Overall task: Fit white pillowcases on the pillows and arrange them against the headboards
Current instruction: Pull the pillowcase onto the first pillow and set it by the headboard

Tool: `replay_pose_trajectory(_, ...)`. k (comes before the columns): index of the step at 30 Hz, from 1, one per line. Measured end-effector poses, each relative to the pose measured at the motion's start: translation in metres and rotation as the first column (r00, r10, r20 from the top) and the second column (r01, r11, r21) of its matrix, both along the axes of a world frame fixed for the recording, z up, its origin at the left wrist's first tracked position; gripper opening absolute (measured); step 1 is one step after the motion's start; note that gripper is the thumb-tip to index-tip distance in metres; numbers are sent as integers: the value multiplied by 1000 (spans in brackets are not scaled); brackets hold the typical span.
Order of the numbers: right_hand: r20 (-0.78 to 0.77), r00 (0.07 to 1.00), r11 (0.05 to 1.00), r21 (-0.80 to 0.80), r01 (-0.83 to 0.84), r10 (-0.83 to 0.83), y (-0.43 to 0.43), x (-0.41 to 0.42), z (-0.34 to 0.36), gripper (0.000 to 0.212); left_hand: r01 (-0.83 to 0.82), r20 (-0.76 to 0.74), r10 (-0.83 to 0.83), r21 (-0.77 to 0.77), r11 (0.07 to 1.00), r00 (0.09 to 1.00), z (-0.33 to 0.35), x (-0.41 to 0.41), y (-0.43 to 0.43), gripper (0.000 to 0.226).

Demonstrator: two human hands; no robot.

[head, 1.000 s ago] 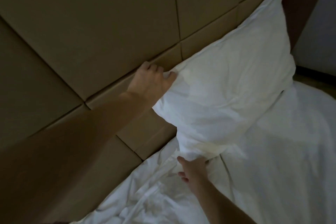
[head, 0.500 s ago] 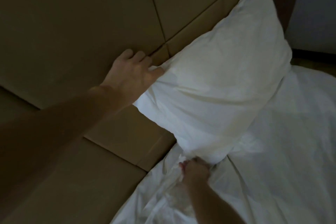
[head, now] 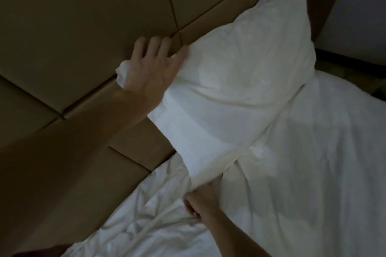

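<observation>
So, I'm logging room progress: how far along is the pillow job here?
Done: the white pillow is cased and leans against the padded headboard. In hand: the left hand presses its upper corner while the right hand grips its lower corner by the duvet. Left: final straightening; any other pillows are out of view.

The creased white-cased pillow (head: 240, 94) stands tilted against the tan panelled headboard (head: 83, 16).
</observation>
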State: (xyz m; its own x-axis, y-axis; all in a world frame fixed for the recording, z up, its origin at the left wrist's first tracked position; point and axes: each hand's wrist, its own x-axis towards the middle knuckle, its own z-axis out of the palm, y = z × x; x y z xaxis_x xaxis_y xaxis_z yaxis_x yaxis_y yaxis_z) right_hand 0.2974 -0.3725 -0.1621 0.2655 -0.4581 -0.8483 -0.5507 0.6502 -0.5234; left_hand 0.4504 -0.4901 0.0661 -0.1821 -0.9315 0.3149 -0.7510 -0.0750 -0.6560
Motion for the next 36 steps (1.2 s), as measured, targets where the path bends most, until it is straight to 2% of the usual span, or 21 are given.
replay_pose_trajectory(1, 39, 999, 1000, -7, -17, 17, 2, -1, 8, 12, 67, 60, -67, 9, 998, 996, -12, -10, 1, 87)
replay_pose_trajectory(3, 108, 994, 998, -57, -10, 16, -5, -5, 21, 13, 330, 103, -334, 53, 942, 937, -47, -37, 1, 70)
replay_pose_trajectory(4, 135, 991, 990, -138, 15, 4, -12, -9, 21, 14, 446, 38, -451, 94, 890, 892, -65, -54, -1, 62)
replay_pose_trajectory(5, 123, 992, 969, -246, 35, -5, -21, -16, 20, 17, 496, -33, -497, 157, 854, 867, -82, -72, -6, 60)
replay_pose_trajectory(7, 7, 1000, 874, -485, 30, -31, -42, -40, 22, 22, 444, -135, -423, 284, 850, 896, -111, -92, -15, 68)
replay_pose_trajectory(10, -101, 984, 720, -693, 38, -148, -79, -87, 24, 15, 365, -145, -336, 298, 882, 931, -125, -55, -25, 77)
replay_pose_trajectory(12, -66, 977, 627, -775, 78, -203, -103, -113, 30, 20, 293, -114, -270, 362, 885, 956, -118, -8, -12, 78)
replay_pose_trajectory(15, -6, 980, 502, -860, 97, -200, -142, -126, 32, 44, 258, -83, -245, 353, 899, 966, -105, 26, 17, 67)
replay_pose_trajectory(19, 76, 982, 322, -938, 129, -173, -199, -98, 39, 63, 437, -127, -418, 261, 861, 900, -111, -18, 19, 44)
replay_pose_trajectory(21, -58, 996, 234, -972, -40, -72, -217, -88, 32, 63, 546, -193, -512, 222, 808, 837, -110, -67, -11, 41)
replay_pose_trajectory(22, -174, 985, 145, -974, -172, -2, -222, -90, 24, 63, 582, -224, -541, 200, 789, 811, -107, -89, -31, 44)
replay_pose_trajectory(24, -349, 932, -8, -937, -350, 98, -231, -115, 6, 62, 547, -196, -511, 259, 796, 837, -98, -106, -76, 56)
replay_pose_trajectory(25, -386, 916, -33, -922, -385, 110, -236, -135, -2, 61, 475, -139, -455, 310, 823, 879, -91, -99, -96, 63)
replay_pose_trajectory(26, -414, 906, -25, -910, -414, 84, -243, -157, -12, 60, 379, -83, -375, 345, 859, 924, -83, -88, -113, 68)
replay_pose_trajectory(27, -445, 895, 30, -895, -446, 26, -250, -180, -24, 59, 279, -46, -281, 343, 897, 959, -72, -76, -125, 72)
replay_pose_trajectory(29, -537, 839, 241, -828, -506, -87, -270, -227, -48, 66, 88, -38, -81, 230, 969, 996, -48, -60, -142, 75)
replay_pose_trajectory(31, -637, 761, 424, -728, -540, -124, -294, -266, -66, 85, 12, -100, -3, 92, 996, 995, -27, -66, -163, 73)
replay_pose_trajectory(32, -668, 734, 467, -691, -552, -122, -306, -281, -71, 89, 56, -119, -51, 41, 998, 992, -23, -77, -177, 71)
replay_pose_trajectory(34, -720, 683, 475, -647, -596, -122, -329, -299, -71, 84, 247, -106, -243, 30, 968, 964, -34, -117, -207, 67)
replay_pose_trajectory(36, -759, 640, 461, -613, -642, -117, -349, -310, -72, 76, 425, -140, -404, 184, 886, 904, -63, -167, -230, 66)
